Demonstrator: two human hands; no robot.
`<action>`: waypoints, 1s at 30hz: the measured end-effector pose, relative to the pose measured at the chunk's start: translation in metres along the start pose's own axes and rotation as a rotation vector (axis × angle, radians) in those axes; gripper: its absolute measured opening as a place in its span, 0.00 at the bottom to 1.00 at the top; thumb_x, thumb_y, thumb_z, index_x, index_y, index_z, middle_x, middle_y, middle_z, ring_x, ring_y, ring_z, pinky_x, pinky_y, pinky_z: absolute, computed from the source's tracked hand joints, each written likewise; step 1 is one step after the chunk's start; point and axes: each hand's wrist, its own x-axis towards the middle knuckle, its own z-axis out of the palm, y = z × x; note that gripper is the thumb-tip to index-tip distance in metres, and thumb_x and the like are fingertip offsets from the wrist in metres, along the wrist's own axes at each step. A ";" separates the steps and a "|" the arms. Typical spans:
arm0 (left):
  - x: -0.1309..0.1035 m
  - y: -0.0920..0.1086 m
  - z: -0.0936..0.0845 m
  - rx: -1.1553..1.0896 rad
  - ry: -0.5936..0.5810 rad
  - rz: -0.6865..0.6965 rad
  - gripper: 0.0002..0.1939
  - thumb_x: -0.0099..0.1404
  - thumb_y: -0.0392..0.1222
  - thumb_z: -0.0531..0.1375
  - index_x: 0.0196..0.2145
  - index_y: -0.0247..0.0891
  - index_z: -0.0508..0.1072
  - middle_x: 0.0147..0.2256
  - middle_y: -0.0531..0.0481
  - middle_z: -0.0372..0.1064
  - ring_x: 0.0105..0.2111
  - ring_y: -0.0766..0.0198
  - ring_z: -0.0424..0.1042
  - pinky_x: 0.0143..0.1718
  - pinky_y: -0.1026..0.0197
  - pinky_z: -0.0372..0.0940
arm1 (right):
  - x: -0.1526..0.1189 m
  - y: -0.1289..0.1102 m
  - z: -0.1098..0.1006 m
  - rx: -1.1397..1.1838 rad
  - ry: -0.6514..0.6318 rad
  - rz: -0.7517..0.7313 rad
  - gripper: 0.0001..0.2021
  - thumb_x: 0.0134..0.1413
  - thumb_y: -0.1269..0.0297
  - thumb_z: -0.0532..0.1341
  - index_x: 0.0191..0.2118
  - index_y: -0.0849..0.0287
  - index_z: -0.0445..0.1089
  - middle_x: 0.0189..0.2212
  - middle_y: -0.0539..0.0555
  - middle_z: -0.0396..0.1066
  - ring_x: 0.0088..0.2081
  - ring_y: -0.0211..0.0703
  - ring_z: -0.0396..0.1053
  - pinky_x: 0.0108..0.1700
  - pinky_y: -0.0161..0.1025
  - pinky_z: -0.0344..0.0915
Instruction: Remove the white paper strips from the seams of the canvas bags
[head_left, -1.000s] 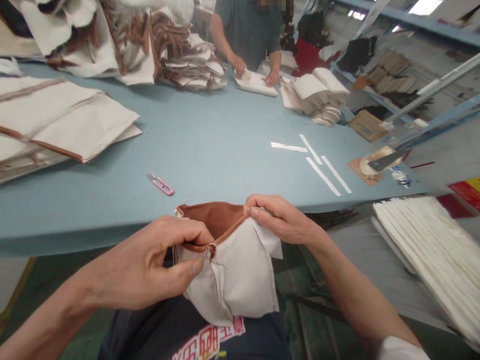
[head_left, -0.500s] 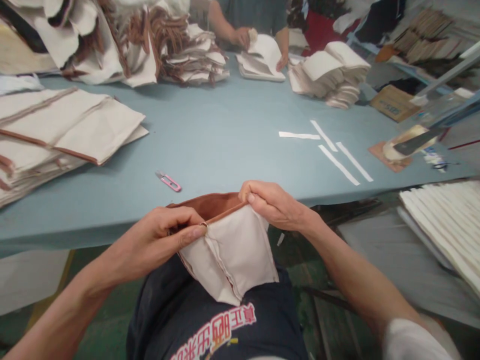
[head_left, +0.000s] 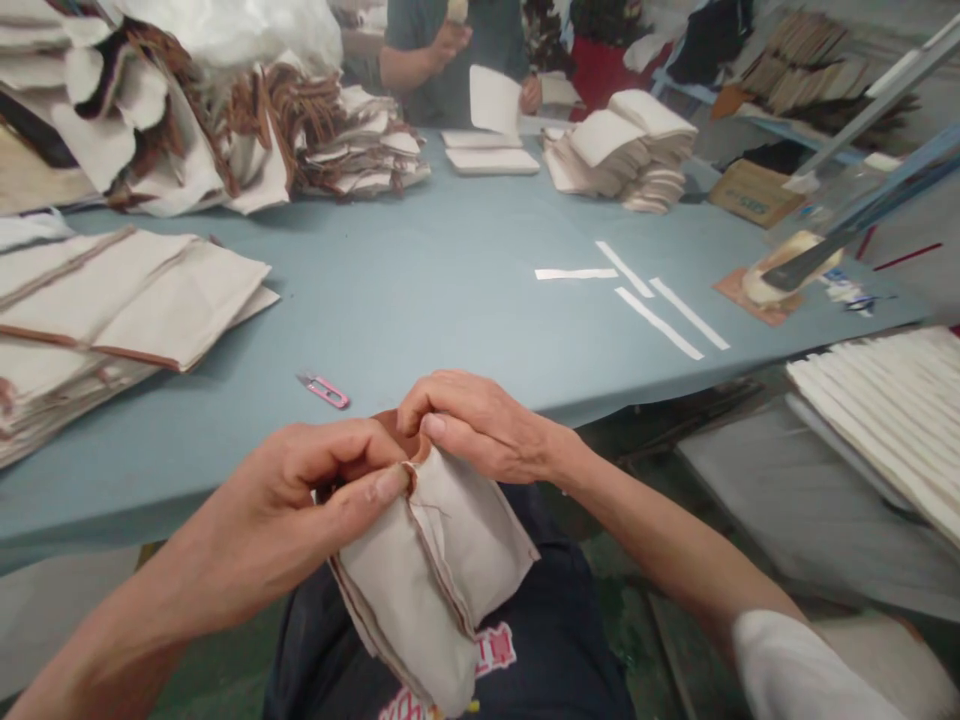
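Observation:
Over my lap hangs a cream fabric pouch (head_left: 480, 540) with a brown lining and a raw seam down its side. My left hand (head_left: 322, 490) pinches its top edge at the seam between thumb and fingers. Close beside it, my right hand (head_left: 480, 425) is closed on the brown-trimmed edge, which is bunched between the two hands. A loose thread shows near the seam. On the table just beyond lie pink thread snips (head_left: 327, 391), untouched.
Cream panels with brown trim (head_left: 187, 300) are stacked at left. White strips (head_left: 660, 325) lie at right, near a lamp arm (head_left: 817, 262). Across the blue table (head_left: 420, 260), a co-worker (head_left: 457, 70) handles cream pieces (head_left: 491, 160). More cream pieces (head_left: 622, 145) sit alongside.
My right hand has moved left, close to my left hand, and the once-stretched pouch edge is now bunched. The co-worker's hand has lifted from the cream pieces.

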 end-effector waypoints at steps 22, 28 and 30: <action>-0.029 -0.023 -0.006 0.030 0.098 -0.067 0.15 0.72 0.50 0.62 0.32 0.38 0.80 0.25 0.55 0.70 0.25 0.68 0.63 0.24 0.69 0.56 | 0.006 -0.028 0.004 0.153 -0.047 -0.017 0.11 0.71 0.57 0.67 0.39 0.59 0.72 0.35 0.51 0.77 0.36 0.40 0.70 0.44 0.38 0.63; -0.034 -0.026 -0.007 0.147 0.114 -0.052 0.12 0.72 0.47 0.61 0.34 0.40 0.80 0.25 0.55 0.71 0.24 0.67 0.65 0.25 0.67 0.59 | 0.008 -0.037 0.003 0.049 -0.075 -0.004 0.05 0.72 0.65 0.64 0.42 0.59 0.72 0.38 0.54 0.80 0.39 0.41 0.73 0.45 0.39 0.65; -0.036 -0.027 -0.006 0.163 0.132 -0.049 0.13 0.72 0.47 0.60 0.33 0.40 0.80 0.24 0.55 0.70 0.24 0.67 0.65 0.25 0.67 0.58 | 0.009 -0.040 0.003 0.041 -0.061 0.018 0.02 0.71 0.67 0.64 0.43 0.59 0.71 0.39 0.53 0.80 0.39 0.40 0.74 0.44 0.37 0.66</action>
